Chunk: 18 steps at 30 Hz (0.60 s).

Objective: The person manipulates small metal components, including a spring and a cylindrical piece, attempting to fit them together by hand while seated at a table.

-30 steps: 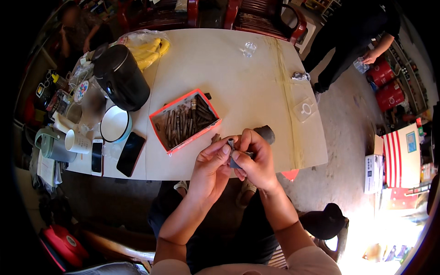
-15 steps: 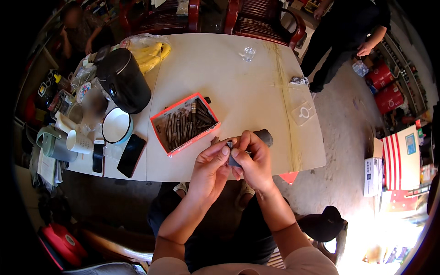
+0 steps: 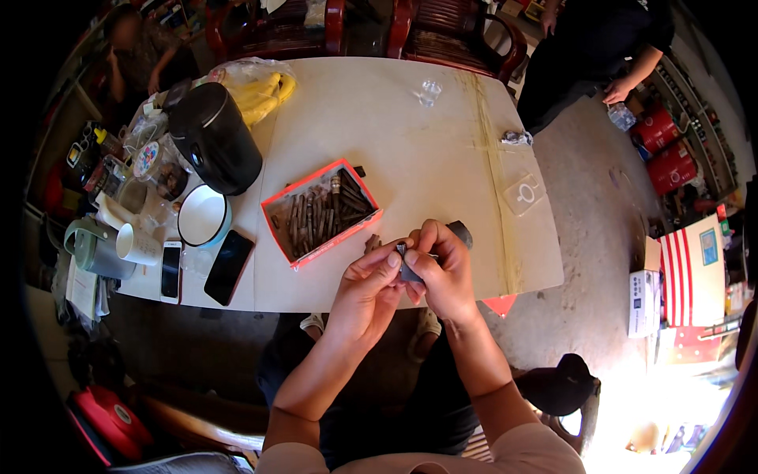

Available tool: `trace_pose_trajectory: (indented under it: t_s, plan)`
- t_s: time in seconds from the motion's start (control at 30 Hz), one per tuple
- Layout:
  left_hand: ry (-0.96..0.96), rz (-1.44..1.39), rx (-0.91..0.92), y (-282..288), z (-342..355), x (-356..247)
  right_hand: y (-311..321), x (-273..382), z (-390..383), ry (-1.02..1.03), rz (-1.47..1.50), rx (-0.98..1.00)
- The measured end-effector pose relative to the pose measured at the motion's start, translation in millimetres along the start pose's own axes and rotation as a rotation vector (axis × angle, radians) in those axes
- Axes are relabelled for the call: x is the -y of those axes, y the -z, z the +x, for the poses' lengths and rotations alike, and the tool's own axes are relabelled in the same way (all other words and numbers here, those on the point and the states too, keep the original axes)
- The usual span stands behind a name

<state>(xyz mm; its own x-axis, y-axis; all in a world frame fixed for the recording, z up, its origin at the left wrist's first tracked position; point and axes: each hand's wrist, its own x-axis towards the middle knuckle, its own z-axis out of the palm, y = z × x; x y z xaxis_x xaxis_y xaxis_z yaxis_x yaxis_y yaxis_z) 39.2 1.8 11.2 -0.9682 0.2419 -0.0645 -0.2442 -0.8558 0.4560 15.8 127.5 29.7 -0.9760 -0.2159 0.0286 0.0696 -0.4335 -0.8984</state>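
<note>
Close together over the table's near edge, my left hand (image 3: 369,286) and my right hand (image 3: 444,272) are both closed. Between their fingertips stands a short dark rod-like piece (image 3: 401,248), gripped by the left thumb and fingers. A dark grey flat piece (image 3: 409,272) is pinched in my right hand and touches the rod; its far part is hidden by the fingers. Just beyond my right hand shows a dark grey rolled piece (image 3: 459,233). To the left lies an open orange-rimmed box (image 3: 318,254) holding several dark metal rods (image 3: 312,220).
On the left of the pale table (image 3: 410,158) stand a black rice-cooker-like appliance (image 3: 217,138), bananas (image 3: 260,96), an enamel bowl (image 3: 202,215), a white cup (image 3: 137,245) and two phones (image 3: 229,267). A clear cup (image 3: 429,92) is farther back. A person (image 3: 604,59) stands at the far right.
My hands stay together and shift only slightly, fingers working on the rod. The standing person at the far right has moved a little, with the legs and hand in a different place.
</note>
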Motion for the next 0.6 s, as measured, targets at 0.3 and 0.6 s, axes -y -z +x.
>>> trace_pose_trajectory:
  t_s: [0.3, 0.6]
  plan:
    - [0.021, -0.025, -0.029, -2.1, -1.9, -1.3, 2.3, -0.9, -0.1, 0.036, -0.049, 0.077]
    - [-0.005, -0.020, -0.024, -3.9, 0.5, -6.7, -0.8, -0.4, 2.3, 0.015, -0.066, 0.085]
